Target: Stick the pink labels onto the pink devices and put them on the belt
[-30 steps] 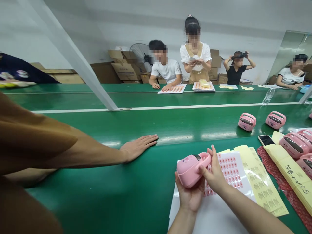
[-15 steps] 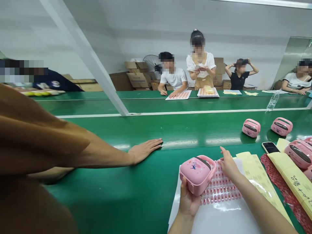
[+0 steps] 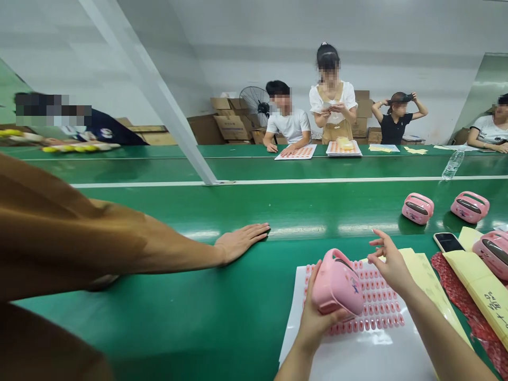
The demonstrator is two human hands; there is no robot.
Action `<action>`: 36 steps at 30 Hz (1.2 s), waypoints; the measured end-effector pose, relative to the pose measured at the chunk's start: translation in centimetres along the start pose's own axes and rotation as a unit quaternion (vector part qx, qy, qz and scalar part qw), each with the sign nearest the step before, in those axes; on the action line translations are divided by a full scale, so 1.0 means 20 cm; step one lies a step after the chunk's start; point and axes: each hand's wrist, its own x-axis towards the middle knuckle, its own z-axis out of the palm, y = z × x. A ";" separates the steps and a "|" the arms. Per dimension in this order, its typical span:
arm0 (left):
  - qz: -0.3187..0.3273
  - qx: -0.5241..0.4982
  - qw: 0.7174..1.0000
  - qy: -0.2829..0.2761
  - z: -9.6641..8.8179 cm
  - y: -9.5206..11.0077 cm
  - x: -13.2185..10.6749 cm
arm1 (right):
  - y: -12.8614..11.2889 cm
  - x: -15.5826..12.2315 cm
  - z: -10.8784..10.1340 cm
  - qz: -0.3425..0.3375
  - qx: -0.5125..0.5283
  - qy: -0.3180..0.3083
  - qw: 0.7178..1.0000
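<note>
Watching remotely. Step in hand: L hand [image 3: 317,328] is cradling a pink handled plastic case [image 3: 337,286], tipped on its side, over a sheet of pink oval stickers [image 3: 381,301]. Can't tell if case is touching sheet. L grip is pressed round the case's underside, thumb up its flank. R hand [image 3: 391,262] is hovering just beside it, grip spread, pinching nothing. Sheet is lying on white backing film [image 3: 357,360] on the green belt counter [image 3: 159,296]. Containers: two more pink cases [image 3: 417,208] are sitting apart on the belt, a third [image 3: 496,253] near a phone [image 3: 448,242]; all closed, contents not visible. Cardboard cartons [image 3: 232,127] are stacked by the far wall, contents hidden. Co-worker's brown-sleeved arm [image 3: 119,243] is lying across from L, hand flat on belt.
</note>
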 end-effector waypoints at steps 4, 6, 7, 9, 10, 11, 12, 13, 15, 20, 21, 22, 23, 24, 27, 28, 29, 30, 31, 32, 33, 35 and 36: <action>0.078 0.145 0.986 -0.029 0.06 0.01 -0.03 | -0.12 -0.05 -0.08 0.006 0.067 -0.058 0.996; 0.083 0.195 0.974 -0.080 0.08 0.04 -0.03 | -0.16 -0.07 -0.09 0.010 0.089 -0.092 0.992; 0.078 0.203 0.971 -0.103 0.09 0.05 -0.03 | -0.18 -0.08 -0.10 0.014 0.096 -0.106 0.990; 0.068 0.195 0.971 -0.124 0.09 0.06 -0.02 | -0.20 -0.09 -0.09 0.020 0.109 -0.126 0.986; 0.065 0.188 0.972 -0.123 0.09 0.06 -0.01 | -0.20 -0.09 -0.09 0.024 0.113 -0.133 0.984; 0.062 0.184 0.973 -0.122 0.09 0.06 -0.01 | -0.21 -0.10 -0.08 0.028 0.115 -0.138 0.983; 0.059 0.184 0.973 -0.122 0.09 0.05 -0.01 | -0.21 -0.10 -0.08 0.033 0.116 -0.142 0.982; 0.059 0.189 0.972 -0.124 0.08 0.05 0.00 | -0.22 -0.10 -0.07 0.037 0.115 -0.147 0.982; 0.067 0.208 0.966 -0.139 0.06 0.03 0.00 | -0.23 -0.10 -0.06 0.043 0.111 -0.158 0.980; 0.117 0.296 0.930 -0.182 0.01 0.00 0.00 | -0.26 -0.13 -0.03 0.057 0.121 -0.190 0.973; 0.120 0.302 0.928 -0.182 0.01 0.00 0.00 | -0.26 -0.13 -0.03 0.059 0.125 -0.194 0.971; 0.119 0.300 0.929 -0.180 0.01 0.00 0.00 | -0.26 -0.13 -0.02 0.061 0.127 -0.196 0.970; 0.116 0.295 0.932 -0.177 0.01 0.00 0.00 | -0.26 -0.14 -0.02 0.063 0.128 -0.197 0.970; 0.111 0.285 0.936 -0.174 0.02 0.00 0.00 | -0.26 -0.14 -0.02 0.064 0.126 -0.197 0.970; 0.106 0.274 0.941 -0.168 0.02 0.00 0.00 | -0.26 -0.14 -0.01 0.056 0.111 -0.193 0.973; 0.110 0.283 0.938 -0.170 0.02 0.00 0.00 | -0.26 -0.14 -0.01 0.048 0.102 -0.190 0.975; 0.115 0.295 0.933 -0.173 0.02 0.00 0.00 | -0.27 -0.15 -0.01 0.038 0.091 -0.187 0.977; 0.120 0.309 0.927 -0.175 0.02 0.00 0.00 | -0.27 -0.15 -0.01 0.027 0.078 -0.183 0.980; 0.123 0.321 0.923 -0.175 0.01 0.00 -0.01 | -0.28 -0.15 -0.01 0.018 0.064 -0.179 0.982; 0.125 0.330 0.919 -0.174 0.01 0.00 -0.01 | -0.28 -0.15 -0.01 0.009 0.050 -0.177 0.983; 0.129 0.337 0.917 -0.172 0.00 -0.01 -0.01 | -0.29 -0.15 -0.01 0.003 0.035 -0.178 0.983; 0.158 0.354 0.904 -0.179 0.00 -0.01 0.00 | -0.30 -0.16 -0.01 -0.013 0.000 -0.183 0.983; 0.184 0.365 0.893 -0.190 0.00 -0.01 0.00 | -0.30 -0.16 -0.01 -0.027 -0.022 -0.190 0.981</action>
